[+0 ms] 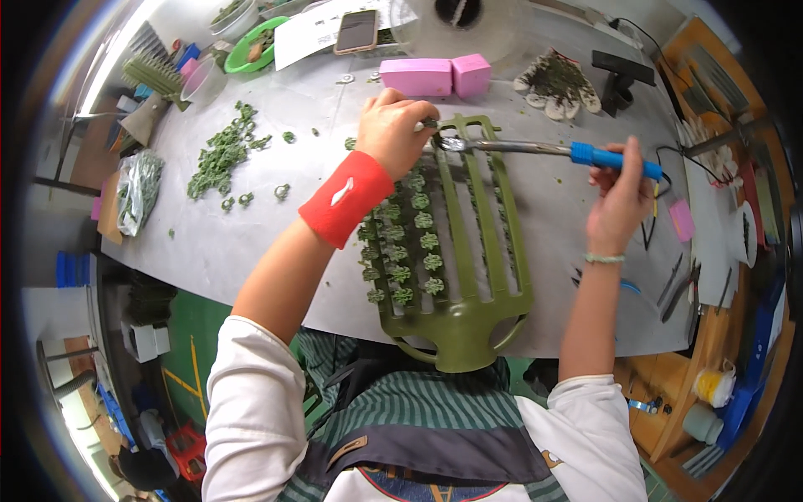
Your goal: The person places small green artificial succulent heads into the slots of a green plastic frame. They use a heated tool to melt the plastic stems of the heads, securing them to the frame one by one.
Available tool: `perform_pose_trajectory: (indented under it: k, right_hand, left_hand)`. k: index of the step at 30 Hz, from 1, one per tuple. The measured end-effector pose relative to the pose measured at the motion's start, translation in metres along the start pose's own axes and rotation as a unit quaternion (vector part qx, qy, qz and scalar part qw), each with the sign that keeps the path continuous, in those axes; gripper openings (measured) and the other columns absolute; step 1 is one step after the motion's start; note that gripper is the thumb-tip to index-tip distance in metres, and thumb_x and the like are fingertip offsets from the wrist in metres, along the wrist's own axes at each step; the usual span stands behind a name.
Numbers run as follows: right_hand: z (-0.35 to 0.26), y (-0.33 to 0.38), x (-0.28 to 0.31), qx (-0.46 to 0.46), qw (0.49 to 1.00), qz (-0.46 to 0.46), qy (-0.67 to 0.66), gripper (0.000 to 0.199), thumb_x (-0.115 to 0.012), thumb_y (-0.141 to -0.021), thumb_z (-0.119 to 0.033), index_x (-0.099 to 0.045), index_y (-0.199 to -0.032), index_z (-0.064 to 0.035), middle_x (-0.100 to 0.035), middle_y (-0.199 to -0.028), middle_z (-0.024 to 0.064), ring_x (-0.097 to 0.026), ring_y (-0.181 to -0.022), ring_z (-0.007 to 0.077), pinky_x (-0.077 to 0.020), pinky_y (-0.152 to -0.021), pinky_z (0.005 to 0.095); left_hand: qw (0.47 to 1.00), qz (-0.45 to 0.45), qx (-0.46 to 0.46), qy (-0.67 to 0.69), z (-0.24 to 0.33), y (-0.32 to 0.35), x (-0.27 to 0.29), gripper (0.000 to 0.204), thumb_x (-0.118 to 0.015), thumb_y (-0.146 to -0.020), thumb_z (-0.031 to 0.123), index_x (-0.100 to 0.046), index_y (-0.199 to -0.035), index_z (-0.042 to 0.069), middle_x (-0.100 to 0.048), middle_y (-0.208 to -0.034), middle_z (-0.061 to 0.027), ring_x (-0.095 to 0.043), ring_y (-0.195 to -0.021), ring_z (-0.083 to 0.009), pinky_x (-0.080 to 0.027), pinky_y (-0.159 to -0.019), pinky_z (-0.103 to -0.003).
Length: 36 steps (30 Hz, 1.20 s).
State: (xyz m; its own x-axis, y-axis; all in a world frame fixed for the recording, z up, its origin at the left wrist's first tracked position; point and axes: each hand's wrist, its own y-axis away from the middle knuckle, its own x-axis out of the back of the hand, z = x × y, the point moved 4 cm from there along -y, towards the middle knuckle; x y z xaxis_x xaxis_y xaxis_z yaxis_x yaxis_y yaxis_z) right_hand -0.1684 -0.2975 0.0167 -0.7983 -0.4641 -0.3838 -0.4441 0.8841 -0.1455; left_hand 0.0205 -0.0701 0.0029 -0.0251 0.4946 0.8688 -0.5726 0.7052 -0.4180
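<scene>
An olive-green plastic frame (470, 330) with several long bars lies in front of me. Small green leafy rosettes (428, 241) stud its left bars. At the far end, my left hand (395, 127) is closed in a pinch, with a small greenish piece just showing at the fingertips; its kind is unclear. From the right, my right hand (621, 197) grips the blue handle of a soldering iron (523, 147). The iron's long metal shaft points left, and its shiny tip meets the frame's far end beside my left fingertips. Whether tip and piece touch cannot be made out.
Loose green rosettes (224, 155) lie heaped on the grey table (293, 226) to the left, near a plastic bag (140, 192). Pink blocks (416, 76), a phone (357, 32) and a soiled glove (559, 84) lie beyond the frame. Pliers (682, 293) rest at right.
</scene>
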Motion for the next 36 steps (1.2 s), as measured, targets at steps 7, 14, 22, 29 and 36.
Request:
perform_pose_trajectory:
  k: [7,14,22,29,36]
  right_hand:
    - [-0.020,0.005,0.011,-0.025,0.999,0.042,0.011,0.032,-0.066,-0.088,-0.032,-0.063,-0.077,-0.0022,-0.061,-0.068,0.0035,-0.054,-0.050,0.0092,-0.0416,-0.047,0.0201]
    - [-0.021,0.007,0.006,-0.027,0.999,0.027,0.029,0.033,-0.065,-0.089,-0.033,-0.062,-0.076,-0.0022,-0.061,-0.067,0.0043,-0.053,-0.051,0.0091,-0.0416,-0.048,0.0199]
    - [-0.020,0.006,0.007,-0.020,0.999,0.018,0.022,0.033,-0.065,-0.089,-0.031,-0.062,-0.076,-0.0020,-0.063,-0.069,0.0056,-0.055,-0.051,0.0099,-0.0422,-0.048,0.0208]
    - [-0.017,0.004,0.009,-0.008,1.000,0.007,0.017,0.029,-0.064,-0.091,-0.027,-0.063,-0.077,-0.0018,-0.063,-0.069,0.0056,-0.056,-0.052,0.0104,-0.0433,-0.048,0.0229]
    - [-0.002,0.004,0.007,-0.019,1.000,-0.009,-0.007,0.029,-0.063,-0.091,-0.027,-0.063,-0.077,-0.0020,-0.062,-0.068,0.0048,-0.056,-0.053,0.0101,-0.0441,-0.047,0.0237]
  left_hand:
    - [0.982,0.044,0.090,0.161,-0.089,0.007,0.036,0.017,-0.061,-0.089,0.009,-0.065,-0.105,0.008,-0.066,-0.100,-0.0086,-0.064,-0.083,-0.0174,-0.052,-0.076,-0.032]
    - [0.974,-0.128,0.125,-0.135,-0.214,0.085,0.060,0.029,-0.065,-0.074,-0.002,-0.068,-0.101,0.009,-0.064,-0.102,-0.0095,-0.061,-0.098,-0.0300,-0.049,-0.085,-0.038]
    - [0.947,-0.017,0.313,0.073,-0.157,0.082,0.080,0.022,-0.073,-0.082,0.016,-0.063,-0.098,0.004,-0.067,-0.077,-0.0101,-0.063,-0.069,-0.0195,-0.052,-0.065,-0.030]
    - [0.880,-0.076,0.200,0.425,-0.010,0.038,0.051,0.023,-0.064,-0.089,0.005,-0.061,-0.111,0.002,-0.067,-0.092,-0.0053,-0.065,-0.084,-0.0118,-0.054,-0.077,-0.024]
    - [0.985,-0.018,0.054,0.165,0.023,0.019,0.027,0.020,-0.070,-0.079,0.006,-0.068,-0.099,0.009,-0.068,-0.086,-0.0084,-0.063,-0.079,-0.0202,-0.051,-0.072,-0.032]
